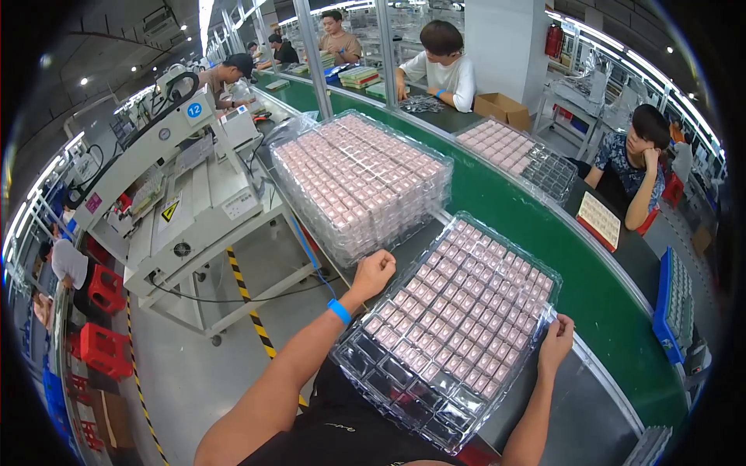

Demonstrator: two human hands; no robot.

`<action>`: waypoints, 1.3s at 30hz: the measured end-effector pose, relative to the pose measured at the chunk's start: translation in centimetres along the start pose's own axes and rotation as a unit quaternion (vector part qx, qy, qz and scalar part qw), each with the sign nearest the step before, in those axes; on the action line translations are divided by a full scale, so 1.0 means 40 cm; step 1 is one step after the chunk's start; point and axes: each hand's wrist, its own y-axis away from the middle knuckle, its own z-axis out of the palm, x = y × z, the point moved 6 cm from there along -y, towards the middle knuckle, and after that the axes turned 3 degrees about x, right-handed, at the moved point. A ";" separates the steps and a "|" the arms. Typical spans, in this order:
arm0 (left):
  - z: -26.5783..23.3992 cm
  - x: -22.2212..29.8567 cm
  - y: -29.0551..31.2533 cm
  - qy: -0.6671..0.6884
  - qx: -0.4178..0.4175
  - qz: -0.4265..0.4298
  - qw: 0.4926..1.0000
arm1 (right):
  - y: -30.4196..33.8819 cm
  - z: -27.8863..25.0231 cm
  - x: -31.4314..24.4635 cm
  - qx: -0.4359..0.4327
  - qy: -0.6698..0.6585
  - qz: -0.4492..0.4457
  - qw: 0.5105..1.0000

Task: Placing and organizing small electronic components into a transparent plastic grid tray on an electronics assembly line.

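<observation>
A clear plastic blister tray (pixel 374 371) lies tilted in front of me, most of its cells filled with small pale pink square parts (pixel 466 299). The cells nearest my body hold nothing. At the tray's right edge, my right hand (pixel 555 342) has its fingers bent round the rim. My left hand (pixel 374 273), above a blue wristband (pixel 339 311), is curled closed just off the tray's left edge; whatever its fingers hold, if anything, is hidden. Right behind that hand rises a tall stack of similar filled trays (pixel 388 234).
A green conveyor belt (pixel 602 318) runs along the far side, carrying another part-filled tray (pixel 550 172). To the left stands a white machine (pixel 194 241) on a wheeled frame. Co-workers sit across the belt. A blue crate (pixel 670 311) and a red-edged tray (pixel 598 220) lie right.
</observation>
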 end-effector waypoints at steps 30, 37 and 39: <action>0.002 0.000 0.004 0.028 -0.010 -0.011 1.000 | 0.001 0.009 -0.022 -0.034 0.015 0.014 0.999; -0.002 0.014 0.005 0.020 -0.013 -0.015 1.000 | 0.002 0.009 -0.031 -0.038 0.017 0.015 0.999; -0.002 0.018 0.006 0.014 -0.020 -0.016 1.000 | 0.002 0.009 -0.028 -0.039 0.022 0.016 0.999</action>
